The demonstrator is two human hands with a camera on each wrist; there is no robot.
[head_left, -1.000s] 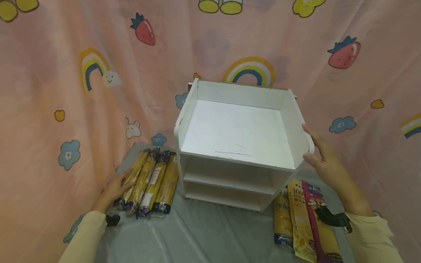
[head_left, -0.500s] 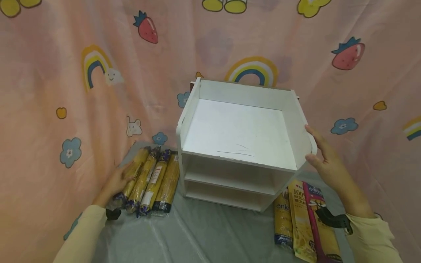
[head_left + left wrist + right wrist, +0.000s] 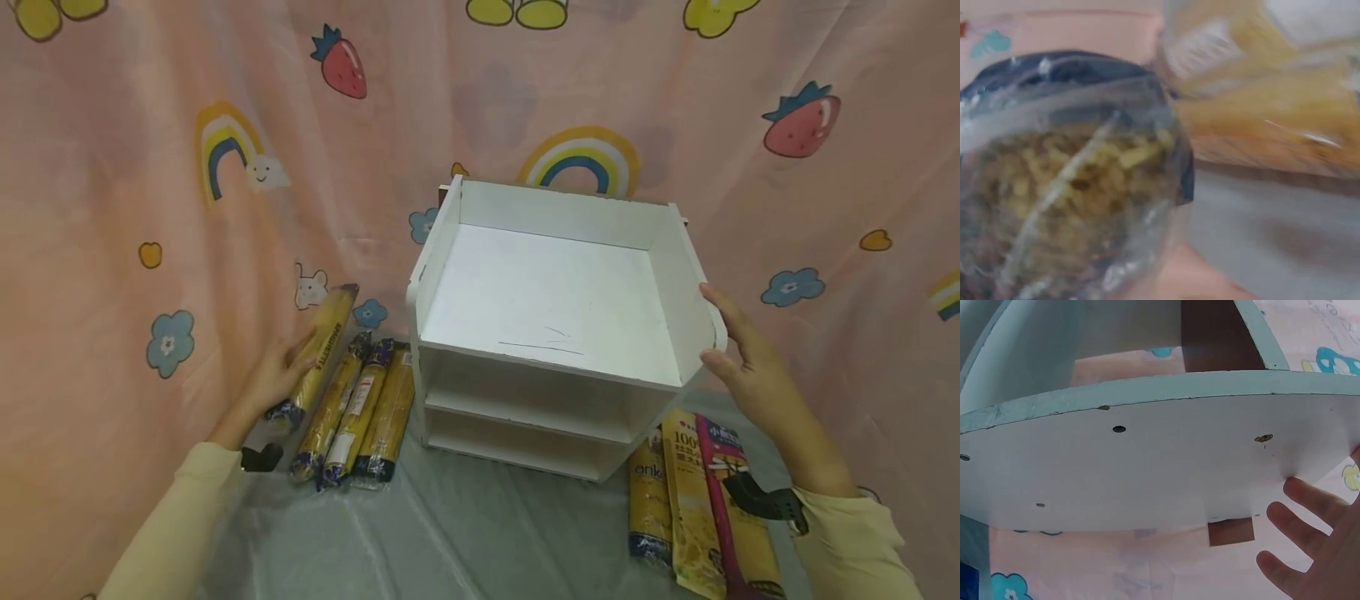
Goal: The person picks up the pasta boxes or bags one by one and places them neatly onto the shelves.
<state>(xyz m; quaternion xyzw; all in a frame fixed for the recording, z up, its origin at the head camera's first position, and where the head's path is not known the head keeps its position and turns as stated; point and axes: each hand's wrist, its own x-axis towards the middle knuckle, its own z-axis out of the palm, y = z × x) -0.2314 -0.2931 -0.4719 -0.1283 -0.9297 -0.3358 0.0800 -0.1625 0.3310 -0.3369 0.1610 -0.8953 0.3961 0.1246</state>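
My left hand (image 3: 279, 372) grips one long yellow spaghetti pack (image 3: 321, 346) and holds it lifted, tilted up against the curtain. In the left wrist view the pack's end (image 3: 1066, 181) fills the frame, blurred. Three more spaghetti packs (image 3: 360, 412) lie flat on the grey sheet beside it. A white three-tier shelf unit (image 3: 555, 317) stands in the middle. My right hand (image 3: 738, 358) rests with straight fingers against the unit's right side panel (image 3: 1166, 462); its fingers (image 3: 1300, 528) touch the panel.
Flat pasta bags (image 3: 693, 492) lie on the grey sheet (image 3: 465, 533) right of the shelf unit, under my right forearm. A pink curtain (image 3: 150, 167) with rainbows and strawberries hangs close behind and at both sides.
My left hand has closed round the leftmost spaghetti pack and raised it off the sheet, up and away from the others. The right hand has stayed on the shelf's side.
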